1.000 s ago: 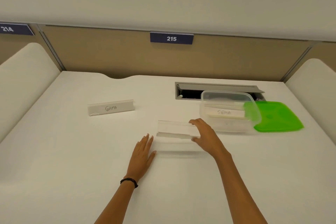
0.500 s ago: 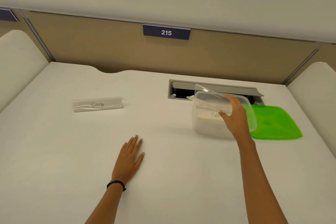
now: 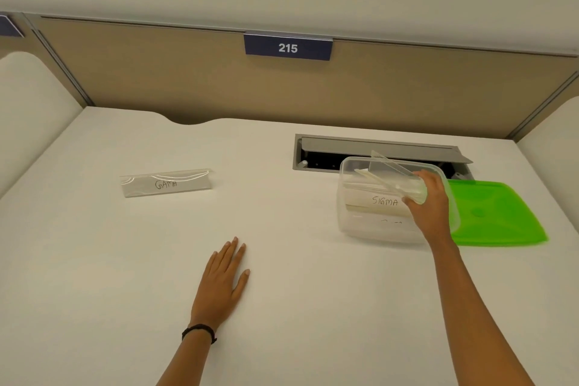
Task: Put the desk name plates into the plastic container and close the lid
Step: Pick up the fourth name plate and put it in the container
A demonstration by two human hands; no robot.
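Observation:
A clear plastic container (image 3: 355, 222) stands at the right of the white desk, with a name plate reading SIGMA (image 3: 383, 200) inside it. My right hand (image 3: 430, 200) reaches over the container's right rim and grips a clear name plate (image 3: 391, 174), tilted, its far end sticking up above the rim. The green lid (image 3: 498, 216) lies flat on the desk, just right of the container. Another clear name plate reading GAMA (image 3: 166, 183) stands on the desk far to the left. My left hand (image 3: 224, 279) rests flat on the desk, palm down, holding nothing.
An open grey cable hatch (image 3: 379, 150) sits in the desk just behind the container. A tan partition with a blue 215 sign (image 3: 287, 47) runs along the back. White side panels (image 3: 31, 110) border the desk left and right.
My right hand carried the clear name plate from the desk's middle up to the container and now lowers it in. The left hand stayed flat on the desk.

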